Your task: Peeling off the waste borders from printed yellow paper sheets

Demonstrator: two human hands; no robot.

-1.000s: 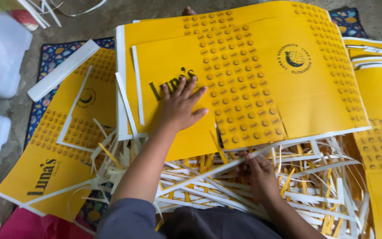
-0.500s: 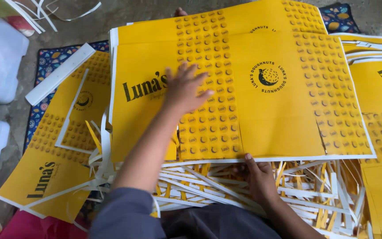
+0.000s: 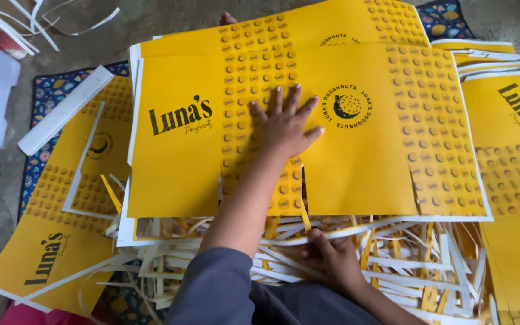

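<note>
**Left hand flat and spread, right hand curled low**

The left hand (image 3: 285, 123) lies palm down, fingers spread wide and pointing away from the body, thumb angled out to the right. Its forearm runs straight back toward the body, bare up to a grey-blue sleeve near the elbow. The right hand (image 3: 332, 259) sits lower and closer to the body, knuckles up, fingers curled and pinching, the wrist bent and the forearm leading off toward the lower right.

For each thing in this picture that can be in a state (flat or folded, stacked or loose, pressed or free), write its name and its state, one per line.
top yellow printed sheet: flat, unfolded, on a stack
left hand: open, palm pressed on the top sheet
right hand: at the sheet's near edge, fingers on a white strip
cut strips: loose, tangled heap
side sheets: flat, overlapping
</note>
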